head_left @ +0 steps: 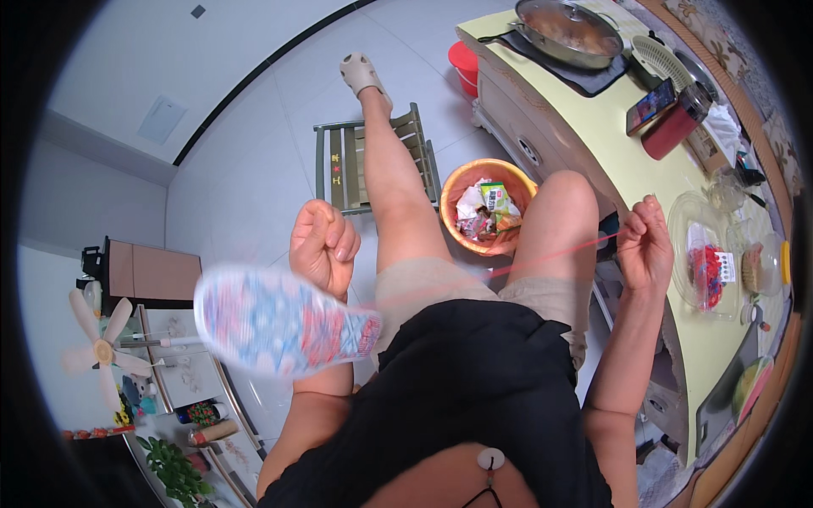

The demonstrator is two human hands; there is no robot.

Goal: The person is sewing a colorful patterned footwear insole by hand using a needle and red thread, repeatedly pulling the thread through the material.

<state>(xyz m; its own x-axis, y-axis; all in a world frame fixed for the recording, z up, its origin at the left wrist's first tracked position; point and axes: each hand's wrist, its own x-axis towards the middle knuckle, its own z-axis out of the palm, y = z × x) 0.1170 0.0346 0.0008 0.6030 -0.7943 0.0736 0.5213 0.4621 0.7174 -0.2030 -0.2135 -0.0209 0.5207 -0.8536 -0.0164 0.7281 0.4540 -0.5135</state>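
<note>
My left hand (323,244) is closed in a fist, with a patterned cloth insole (284,326) at its heel, covering the wrist. The insole is blue, white and red, long and rounded, and blurred by motion. Where the fist grips it is hidden. A red thread (555,252) stretches taut from near the insole's right end, over my lap, to my right hand (645,241). That hand is raised at the table's edge, its fingertips pinched together. Whether a needle is between them is too small to tell.
An orange bin (447,190) with wrappers stands between my legs, beyond it a folding stool (343,173). On the yellow table (593,127) at right are a lidded pan (569,38), phone (650,107), red flask (671,129) and clear tray (690,220) holding red thread. A fan (103,351) stands left.
</note>
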